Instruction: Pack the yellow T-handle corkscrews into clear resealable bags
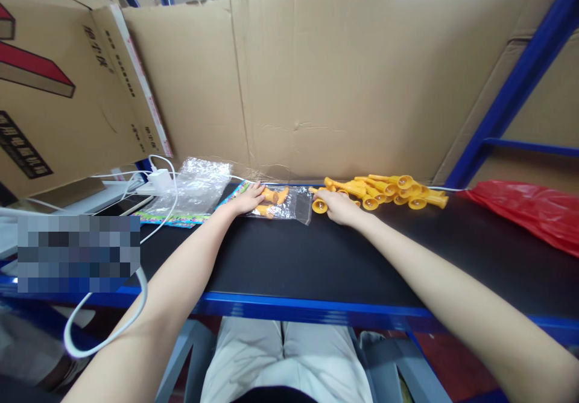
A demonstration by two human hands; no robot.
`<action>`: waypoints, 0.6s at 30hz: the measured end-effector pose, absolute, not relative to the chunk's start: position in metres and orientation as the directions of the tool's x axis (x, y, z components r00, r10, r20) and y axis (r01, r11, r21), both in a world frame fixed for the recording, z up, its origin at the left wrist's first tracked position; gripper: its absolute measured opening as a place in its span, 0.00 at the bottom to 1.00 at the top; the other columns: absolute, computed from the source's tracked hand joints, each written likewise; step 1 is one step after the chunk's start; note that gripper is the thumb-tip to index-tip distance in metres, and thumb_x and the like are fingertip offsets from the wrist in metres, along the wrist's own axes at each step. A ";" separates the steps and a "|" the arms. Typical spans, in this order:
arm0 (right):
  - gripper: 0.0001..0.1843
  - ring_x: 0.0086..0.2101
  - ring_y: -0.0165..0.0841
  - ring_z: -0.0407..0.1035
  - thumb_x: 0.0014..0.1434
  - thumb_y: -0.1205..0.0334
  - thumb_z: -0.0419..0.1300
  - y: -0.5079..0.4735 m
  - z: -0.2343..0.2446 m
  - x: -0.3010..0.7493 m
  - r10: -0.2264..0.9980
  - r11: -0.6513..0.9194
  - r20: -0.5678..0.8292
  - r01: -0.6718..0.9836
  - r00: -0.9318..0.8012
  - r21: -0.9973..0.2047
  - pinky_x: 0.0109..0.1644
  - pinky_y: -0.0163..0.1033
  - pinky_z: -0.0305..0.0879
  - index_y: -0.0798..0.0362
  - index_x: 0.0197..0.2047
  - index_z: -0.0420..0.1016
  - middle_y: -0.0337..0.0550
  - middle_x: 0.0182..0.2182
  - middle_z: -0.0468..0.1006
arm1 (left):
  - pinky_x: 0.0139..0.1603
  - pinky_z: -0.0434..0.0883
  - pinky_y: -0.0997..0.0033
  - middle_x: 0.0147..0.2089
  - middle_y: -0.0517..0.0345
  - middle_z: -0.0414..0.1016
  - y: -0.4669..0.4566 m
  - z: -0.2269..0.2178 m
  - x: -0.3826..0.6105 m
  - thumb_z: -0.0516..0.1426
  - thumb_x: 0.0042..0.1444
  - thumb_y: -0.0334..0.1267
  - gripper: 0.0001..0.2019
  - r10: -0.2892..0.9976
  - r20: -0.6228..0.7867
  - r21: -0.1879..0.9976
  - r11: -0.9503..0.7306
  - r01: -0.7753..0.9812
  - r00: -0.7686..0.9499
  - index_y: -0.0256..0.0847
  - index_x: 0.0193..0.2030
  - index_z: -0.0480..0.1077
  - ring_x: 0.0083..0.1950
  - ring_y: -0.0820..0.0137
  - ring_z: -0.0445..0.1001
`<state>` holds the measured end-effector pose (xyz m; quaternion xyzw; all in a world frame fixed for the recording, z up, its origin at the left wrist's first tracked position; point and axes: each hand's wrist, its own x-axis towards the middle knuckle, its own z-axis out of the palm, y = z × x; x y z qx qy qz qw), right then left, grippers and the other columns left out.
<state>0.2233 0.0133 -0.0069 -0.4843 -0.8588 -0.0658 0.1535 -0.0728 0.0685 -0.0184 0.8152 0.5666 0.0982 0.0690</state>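
My left hand (248, 199) lies on the left end of a clear plastic bag (302, 205), its fingers stretched out over the plastic. Orange toy pieces (270, 195) show inside the bag, but their exact shape is blurred by the film. The bag has a colourful printed end, partly under my hand. To the right, my right hand (340, 206) is closed around a yellow toy horn (319, 206) whose flared bell points toward me. That hand is at the left edge of a pile of similar yellow horns (384, 190).
Clear plastic bags (199, 180) lie on the left, near a white charger (160, 180) and loose white cables. A red plastic bag (525, 210) lies at the right. Cardboard (344, 83) walls the back of the black tabletop (289, 258), with a blue metal edge in front.
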 end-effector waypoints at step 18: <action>0.24 0.51 0.35 0.60 0.55 0.78 0.44 -0.004 0.010 0.207 0.572 0.718 0.439 0.682 -0.693 0.140 0.60 0.54 0.41 0.51 0.52 0.65 0.48 0.47 0.68 | 0.65 0.38 0.63 0.69 0.55 0.30 0.059 -0.013 -0.064 0.37 0.57 0.53 0.33 0.929 0.060 0.267 -0.368 0.890 0.366 0.38 0.66 0.46 0.68 0.64 0.31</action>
